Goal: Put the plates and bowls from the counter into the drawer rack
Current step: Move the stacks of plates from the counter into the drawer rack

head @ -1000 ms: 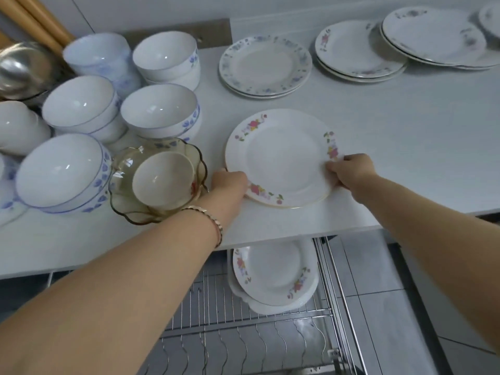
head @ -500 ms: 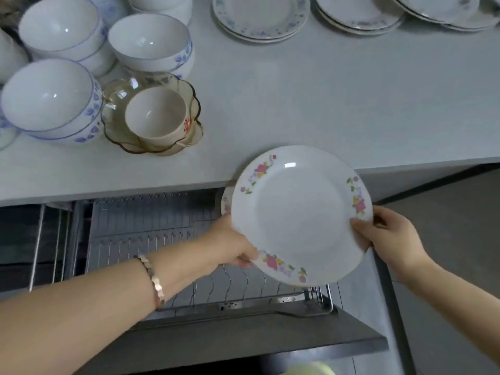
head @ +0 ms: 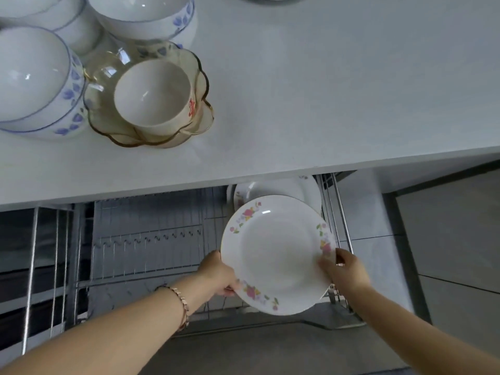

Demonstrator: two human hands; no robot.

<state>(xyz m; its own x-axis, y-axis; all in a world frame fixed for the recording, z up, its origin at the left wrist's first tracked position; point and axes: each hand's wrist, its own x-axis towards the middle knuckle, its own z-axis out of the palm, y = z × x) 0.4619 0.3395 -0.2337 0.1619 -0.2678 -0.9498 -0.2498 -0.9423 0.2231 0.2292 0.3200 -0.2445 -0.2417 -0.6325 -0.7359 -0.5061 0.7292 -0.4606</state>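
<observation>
A flowered plate point(head: 276, 253) is being held over the open drawer rack point(head: 151, 244), gripped at its rim by the left hand point(head: 220, 274) and the right hand point(head: 343, 266), just in front of the plates point(head: 273, 188) already standing at the rack's right end. The placing step is judged to be in hand: the plate is next to be tipped upright and guided into a free slot, while bowls point(head: 35, 77) are being left waiting on the tabletop point(head: 324, 90).

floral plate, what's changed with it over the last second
The floral plate was lifted off the counter by the left hand and right hand and carried down over the drawer rack, in front of the plates already racked. Both hands kept their grip on its rim; the bowls on the counter stayed put.
</observation>
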